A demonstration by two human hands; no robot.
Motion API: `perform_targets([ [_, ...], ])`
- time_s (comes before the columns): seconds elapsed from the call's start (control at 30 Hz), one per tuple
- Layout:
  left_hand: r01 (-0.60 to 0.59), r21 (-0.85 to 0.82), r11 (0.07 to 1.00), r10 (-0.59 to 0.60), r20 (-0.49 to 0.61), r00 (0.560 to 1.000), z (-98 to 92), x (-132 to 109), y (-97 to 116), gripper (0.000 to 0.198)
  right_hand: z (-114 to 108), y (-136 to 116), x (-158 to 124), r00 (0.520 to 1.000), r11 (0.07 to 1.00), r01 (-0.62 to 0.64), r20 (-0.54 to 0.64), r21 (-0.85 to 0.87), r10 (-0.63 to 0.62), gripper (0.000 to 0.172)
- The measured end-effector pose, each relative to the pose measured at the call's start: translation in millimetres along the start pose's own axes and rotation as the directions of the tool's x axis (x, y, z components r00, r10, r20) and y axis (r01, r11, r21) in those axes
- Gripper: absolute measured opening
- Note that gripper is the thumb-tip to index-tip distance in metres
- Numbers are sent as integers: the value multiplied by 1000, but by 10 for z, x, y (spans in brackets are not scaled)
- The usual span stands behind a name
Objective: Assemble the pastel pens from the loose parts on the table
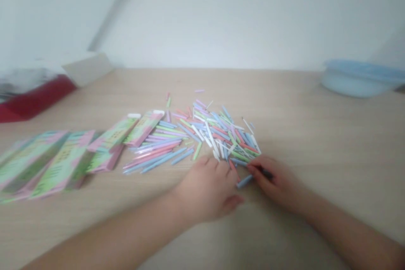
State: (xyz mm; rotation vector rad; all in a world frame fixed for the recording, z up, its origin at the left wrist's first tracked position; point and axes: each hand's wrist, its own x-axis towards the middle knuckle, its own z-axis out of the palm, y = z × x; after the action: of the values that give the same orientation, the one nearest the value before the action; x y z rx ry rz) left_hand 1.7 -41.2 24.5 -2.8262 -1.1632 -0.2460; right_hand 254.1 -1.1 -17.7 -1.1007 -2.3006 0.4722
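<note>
A loose pile of slim pastel tubes that look like pen parts lies mid-table, in blue, pink, green, purple and white. My left hand rests at the pile's near edge, palm down, its thumb apart from the fingers; it is blurred and holds nothing I can see. Beside it, my right hand has thumb and forefinger closed in a pinch at the pile's right near corner. What they pinch is too blurred to name. A short blue tube lies between the hands, near a red one.
Clear-wrapped bundles of coloured sticks lie left of the pile. Several pink and green printed boxes stretch further left. A red box with an open flap stands at the back left, and a light blue basin at the back right.
</note>
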Motion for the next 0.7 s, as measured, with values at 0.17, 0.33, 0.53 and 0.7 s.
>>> perform_targets([
  [0.17,-166,-60,984,171,101,980,87,1,213,44,-141,-110,71,993,998,-15,-115,62,22,20],
  [0.33,-275,-144,951,295,146,944,240,18,288,38,-181,-468,343,982,952,-123,-106,281,158,27],
  [0.53,-438,-89,895,445,91,891,407,37,233,38,109,-608,1326,994,990,-106,7,94,106,28],
  [0.7,-589,24,808,589,-62,806,565,31,142,39,437,-421,2420,973,965,-139,152,-220,175,30],
])
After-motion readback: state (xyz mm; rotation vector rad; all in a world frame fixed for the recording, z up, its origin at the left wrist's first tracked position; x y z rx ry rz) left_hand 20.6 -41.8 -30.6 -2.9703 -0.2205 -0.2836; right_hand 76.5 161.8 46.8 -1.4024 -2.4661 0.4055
